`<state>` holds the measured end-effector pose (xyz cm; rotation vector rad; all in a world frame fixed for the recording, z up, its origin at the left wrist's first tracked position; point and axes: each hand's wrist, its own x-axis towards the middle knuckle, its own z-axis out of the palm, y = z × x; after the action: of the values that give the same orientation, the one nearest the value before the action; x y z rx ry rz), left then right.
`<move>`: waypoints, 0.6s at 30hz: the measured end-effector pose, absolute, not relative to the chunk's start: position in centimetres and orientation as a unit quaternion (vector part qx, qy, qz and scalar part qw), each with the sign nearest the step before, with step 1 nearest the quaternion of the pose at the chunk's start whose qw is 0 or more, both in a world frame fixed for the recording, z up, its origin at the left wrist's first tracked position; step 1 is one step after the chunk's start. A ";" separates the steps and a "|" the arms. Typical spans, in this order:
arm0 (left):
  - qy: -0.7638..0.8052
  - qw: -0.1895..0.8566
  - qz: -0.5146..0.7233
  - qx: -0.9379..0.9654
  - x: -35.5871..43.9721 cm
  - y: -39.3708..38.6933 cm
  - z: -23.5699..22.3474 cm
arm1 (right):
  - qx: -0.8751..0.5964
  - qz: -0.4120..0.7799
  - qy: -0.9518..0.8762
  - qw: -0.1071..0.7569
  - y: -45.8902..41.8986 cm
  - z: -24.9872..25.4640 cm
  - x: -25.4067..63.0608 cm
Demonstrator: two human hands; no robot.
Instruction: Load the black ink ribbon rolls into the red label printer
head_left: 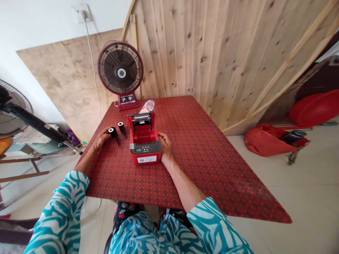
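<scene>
Just left of the frame's centre, the red printer [145, 158] sits, lid up, against the right hand [166, 145], which lies unclenched along its right side. The left hand [101, 139] is at the leftmost black roll [113, 134]; whether it grips, I cannot tell

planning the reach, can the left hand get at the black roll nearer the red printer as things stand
Probably yes: the left hand is already by the other black roll, which stands partly between, but the roll nearer the red printer appears uncovered, within an easy stretch: roll nearer the red printer.
</scene>
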<state>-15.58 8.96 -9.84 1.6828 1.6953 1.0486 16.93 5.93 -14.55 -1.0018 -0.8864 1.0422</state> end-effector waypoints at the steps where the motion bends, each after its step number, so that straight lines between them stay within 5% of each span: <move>1: 0.616 0.281 0.386 0.627 -15.4 8.7 -9.8 | -0.443 0.460 -0.393 0.661 5.9 -14.6 16.9; 12: 0.563 0.318 0.516 0.562 -11.4 6.6 -6.6 | -0.440 0.453 -0.405 0.662 6.0 -14.7 16.8; 18: 0.483 0.267 0.368 0.748 -4.6 4.3 -1.2 | -0.434 0.459 -0.394 0.668 6.3 -14.6 16.6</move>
<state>-4.59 4.25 -1.21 2.0199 1.3031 0.9937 16.60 6.26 -14.64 -0.9791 -0.8889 1.0343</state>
